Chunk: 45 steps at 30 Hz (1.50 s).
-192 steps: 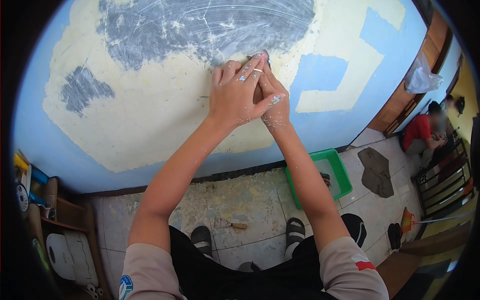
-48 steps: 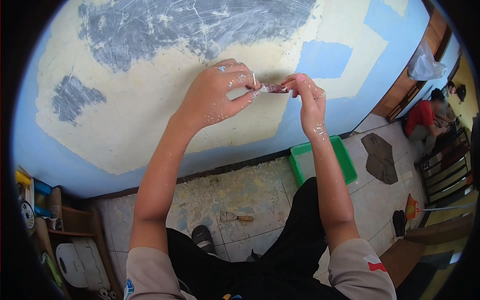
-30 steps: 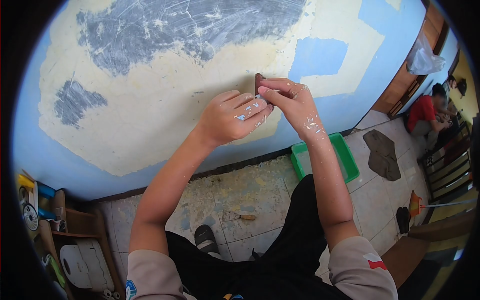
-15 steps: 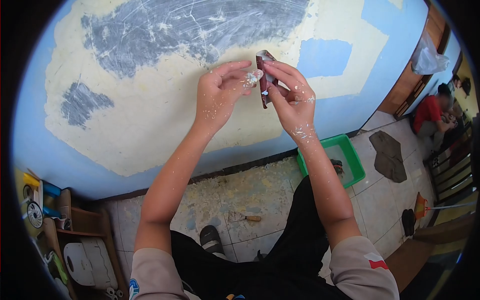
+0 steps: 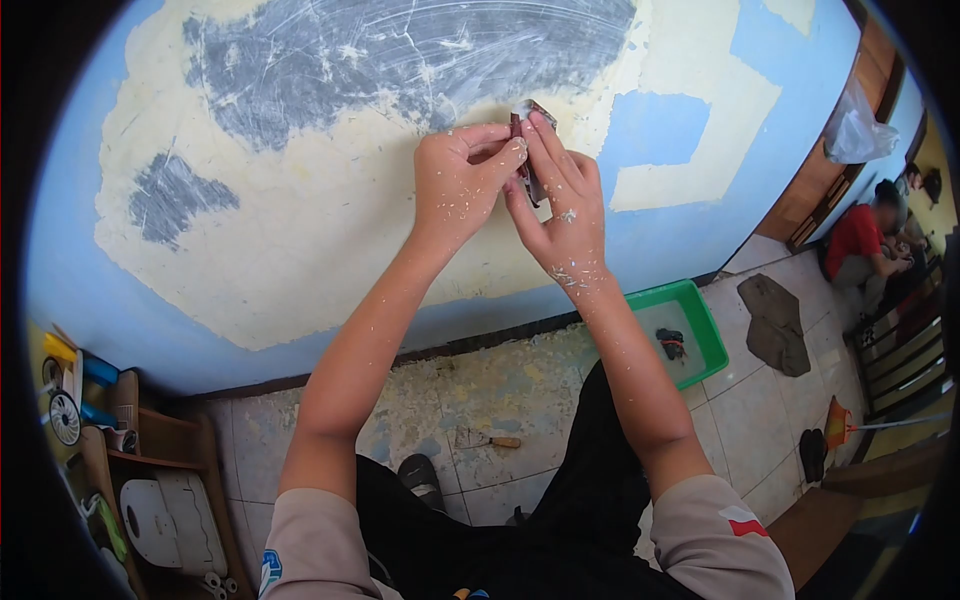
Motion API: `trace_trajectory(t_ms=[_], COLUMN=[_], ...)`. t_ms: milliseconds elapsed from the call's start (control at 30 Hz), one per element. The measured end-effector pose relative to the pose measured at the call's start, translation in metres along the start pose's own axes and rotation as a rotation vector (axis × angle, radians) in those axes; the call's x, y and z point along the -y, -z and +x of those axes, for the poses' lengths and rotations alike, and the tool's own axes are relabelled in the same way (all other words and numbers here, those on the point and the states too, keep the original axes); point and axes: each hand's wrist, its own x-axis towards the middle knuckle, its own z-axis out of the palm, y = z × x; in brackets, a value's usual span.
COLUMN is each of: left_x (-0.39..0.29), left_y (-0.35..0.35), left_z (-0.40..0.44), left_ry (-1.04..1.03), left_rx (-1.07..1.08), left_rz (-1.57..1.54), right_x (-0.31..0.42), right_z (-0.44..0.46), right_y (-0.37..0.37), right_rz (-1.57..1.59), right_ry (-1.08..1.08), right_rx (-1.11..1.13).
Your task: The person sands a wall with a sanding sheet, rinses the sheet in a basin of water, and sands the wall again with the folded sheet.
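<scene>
A folded piece of dark red-brown sandpaper [image 5: 530, 180] with a pale inner side is held up before the wall. My right hand [image 5: 562, 195] grips it from the right, fingers along its face and thumb low on its edge. My left hand [image 5: 462, 185] pinches its left edge between thumb and fingers. Pale paint flakes speckle both hands and forearms. Behind them is the wall [image 5: 330, 240], with peeled cream patches, scraped grey areas and remaining blue paint.
Below lies a scraper [image 5: 490, 441] on the flake-strewn tile floor. A green basin [image 5: 712, 335] with liquid and a dark object stands at right, near a brown cloth [image 5: 775, 325]. Wooden shelves [image 5: 165, 430] are at left. A person in a red shirt [image 5: 853, 240] sits far right.
My left hand has moved right and closed its fingers on the sandpaper's edge. My right hand has shifted slightly left, and the sandpaper is now more covered by the fingers.
</scene>
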Motion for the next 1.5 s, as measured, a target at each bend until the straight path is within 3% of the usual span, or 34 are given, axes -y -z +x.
trace_trajectory(t_ms=[33,100,200,267,333,367,433,533,700,833,933,1100,1133,1167,1233,1267,1367,1433,1467,1500], left_x=[0.003,0.009,0.013,0.011,-0.003,-0.002,0.006,0.018,0.01,0.005,0.006,0.004,0.007,0.007,0.007,0.005,0.004,0.007,0.006,0.005], left_y=[0.0,-0.002,-0.005,-0.006,-0.007,-0.006,-0.004,-0.009,-0.02,-0.023,-0.024,-0.034,-0.036,-0.035,-0.032,-0.031,-0.031,-0.031,-0.03,-0.029], left_z=[0.002,0.004,0.005,0.004,-0.001,0.0,0.003,0.006,-0.007,-0.003,0.007,0.0,-0.003,-0.005,-0.012,-0.009,0.0,0.005,0.008,0.01], left_ry=[-0.014,-0.085,-0.228,-0.295,-0.378,-0.38,-0.702,-0.687,-0.513,-0.469,-0.577,-0.474,-0.515,-0.519,-0.391,-0.4,-0.385,-0.44,-0.438,-0.462], left_rx=[0.021,0.011,-0.026,-0.051,-0.114,-0.115,-0.026,0.044,0.101,0.102,0.024,0.043,0.012,0.01,0.106,0.106,0.122,0.089,0.085,0.069], left_rz=[0.011,0.055,0.201,0.302,0.731,0.733,0.875,0.884,1.026,1.069,1.084,1.056,1.071,1.067,1.027,1.024,0.996,0.987,0.99,0.977], right_x=[-0.003,-0.009,-0.019,-0.031,-0.038,-0.041,-0.043,-0.036,-0.029,-0.028,-0.022,-0.027,-0.029,-0.031,-0.03,-0.031,-0.032,-0.032,-0.033,-0.034], right_z=[-0.001,-0.003,-0.003,-0.005,-0.001,0.001,0.002,-0.001,-0.007,0.0,0.011,0.014,0.005,0.002,-0.002,0.0,-0.002,0.001,0.007,0.009], right_y=[-0.005,-0.012,-0.015,-0.02,-0.025,-0.027,-0.03,-0.036,-0.035,-0.044,-0.038,-0.041,-0.048,-0.049,-0.041,-0.04,-0.041,-0.046,-0.043,-0.045], right_rz=[-0.001,0.318,0.347,0.248,0.154,0.097,0.042,0.089,0.279,0.195,0.174,0.152,0.483,0.479,0.091,0.086,0.228,0.612,0.365,0.368], right_ry=[0.001,-0.078,-0.058,-0.046,-0.033,-0.028,-0.022,-0.049,-0.378,-0.226,-0.406,-0.169,-0.292,-0.288,-0.253,-0.25,-0.32,-0.548,-0.345,-0.344], right_rx=[0.002,-0.03,-0.008,-0.032,-0.058,-0.069,-0.081,-0.078,0.064,-0.039,0.058,-0.111,-0.125,-0.125,-0.044,-0.05,-0.051,-0.043,-0.067,-0.064])
